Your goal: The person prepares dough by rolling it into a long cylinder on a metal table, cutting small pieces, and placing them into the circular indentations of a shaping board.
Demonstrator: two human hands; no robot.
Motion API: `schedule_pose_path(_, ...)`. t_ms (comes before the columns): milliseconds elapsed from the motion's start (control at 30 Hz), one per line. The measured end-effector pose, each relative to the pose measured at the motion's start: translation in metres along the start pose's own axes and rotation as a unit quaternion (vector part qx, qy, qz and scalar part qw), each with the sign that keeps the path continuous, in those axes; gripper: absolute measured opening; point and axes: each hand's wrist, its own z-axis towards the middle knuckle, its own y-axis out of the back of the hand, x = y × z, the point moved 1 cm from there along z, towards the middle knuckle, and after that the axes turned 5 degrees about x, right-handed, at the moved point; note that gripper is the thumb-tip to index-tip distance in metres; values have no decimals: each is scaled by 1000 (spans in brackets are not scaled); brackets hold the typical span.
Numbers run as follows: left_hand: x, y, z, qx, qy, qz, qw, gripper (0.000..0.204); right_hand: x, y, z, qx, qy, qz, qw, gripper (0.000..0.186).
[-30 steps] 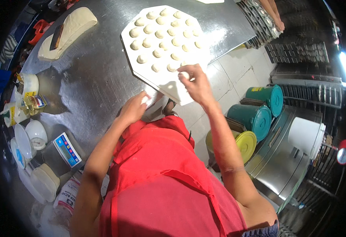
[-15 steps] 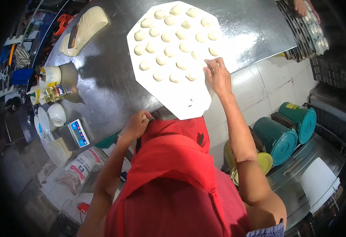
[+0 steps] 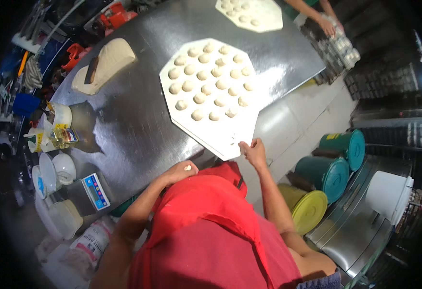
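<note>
Has dough balls [image 3: 206, 89] in rows on a white board [image 3: 211, 137], jutting past the counter's near edge. At the board's nearest corner, bends the fingers of the right hand [image 3: 254, 152]; cannot tell whether gripping. Holds a small pale piece [image 3: 188, 168] in the curled left hand [image 3: 178, 173]. Beyond, has a dough slab [image 3: 116, 59] by the counter's [image 3: 129, 130] left edge.

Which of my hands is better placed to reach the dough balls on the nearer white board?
Probably your right hand: it is at the near right edge of the white board, closer to the dough balls. Your left hand is farther off, by your red apron, with a small pale piece in it.
</note>
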Motion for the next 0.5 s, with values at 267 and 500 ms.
schedule_pose_path(267, -17, 45, -56, 104, -130, 138, 976, 39, 29, -2, 5, -42, -49, 36, 997, 47)
schedule_pose_path(500, 21, 70, -93, 9, -173, 67, 983, 39, 34, 5, 14, -7, -80, 70, 994, 25)
